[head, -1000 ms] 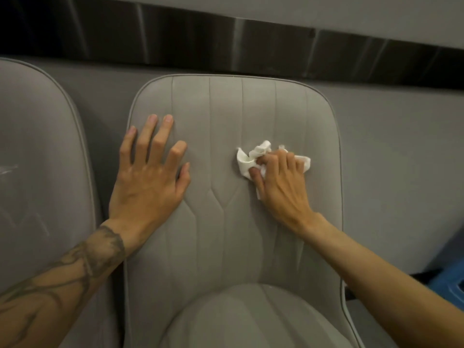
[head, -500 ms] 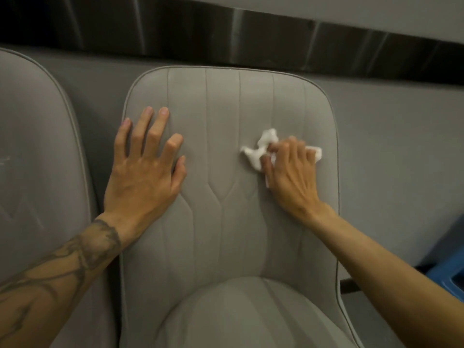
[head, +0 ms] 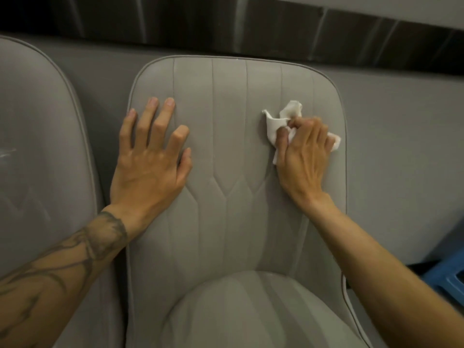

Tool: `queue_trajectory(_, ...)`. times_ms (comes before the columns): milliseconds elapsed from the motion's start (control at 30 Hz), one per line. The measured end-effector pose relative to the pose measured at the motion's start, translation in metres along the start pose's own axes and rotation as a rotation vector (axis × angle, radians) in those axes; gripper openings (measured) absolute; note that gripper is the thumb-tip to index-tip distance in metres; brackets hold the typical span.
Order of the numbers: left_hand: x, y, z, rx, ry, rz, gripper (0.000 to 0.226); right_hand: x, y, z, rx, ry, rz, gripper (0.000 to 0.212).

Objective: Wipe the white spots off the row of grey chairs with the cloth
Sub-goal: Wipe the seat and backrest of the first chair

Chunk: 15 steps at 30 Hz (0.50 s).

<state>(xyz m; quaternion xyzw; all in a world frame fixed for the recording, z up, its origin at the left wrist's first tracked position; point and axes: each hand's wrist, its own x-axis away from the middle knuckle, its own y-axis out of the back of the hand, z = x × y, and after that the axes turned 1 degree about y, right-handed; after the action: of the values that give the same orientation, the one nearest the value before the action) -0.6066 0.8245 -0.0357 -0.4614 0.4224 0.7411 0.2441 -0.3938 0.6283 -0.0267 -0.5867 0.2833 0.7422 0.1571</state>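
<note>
Two bare forearms reach in from the bottom corners of the frame, the one at lower left bearing a dark tattoo (head: 75,252). Between them, at bottom centre, is the rounded seat cushion (head: 251,310) of a grey chair (head: 231,234), whose stitched backrest fills the middle of the frame.

The left hand (head: 148,169) lies flat on the left side of the backrest, fingers straight and spread, holding nothing. The right hand (head: 303,159) presses against the right side of the backrest, fingers curled round a crumpled white cloth (head: 276,121). The cloth touches the fabric, and its loose ends stick out above and to either side of the hand.

At the left edge is a second grey chair (head: 37,146), just beside the first, with faint white marks (head: 7,151) on its backrest. A blue object (head: 449,275) shows at the lower right edge, too cropped to identify.

Behind the chairs is a grey wall (head: 401,146), and a dark glossy strip (head: 226,26) runs across the top of the frame.
</note>
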Motion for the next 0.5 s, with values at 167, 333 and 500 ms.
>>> queue_trajectory(167,-0.001,0.001,0.0,0.027,0.015,-0.008,0.036,0.083,0.009,0.01,-0.043,0.257,0.248,0.018)
queue_trajectory(333,0.0,0.0,0.0,0.056,0.028,-0.008,0.034,-0.012,-0.005,0.016,-0.061,0.095,0.051,0.026)
queue_trajectory(500,0.001,-0.001,-0.001,0.059,0.062,-0.026,0.03,-0.001,-0.011,0.057,-0.089,0.008,0.022,0.032)
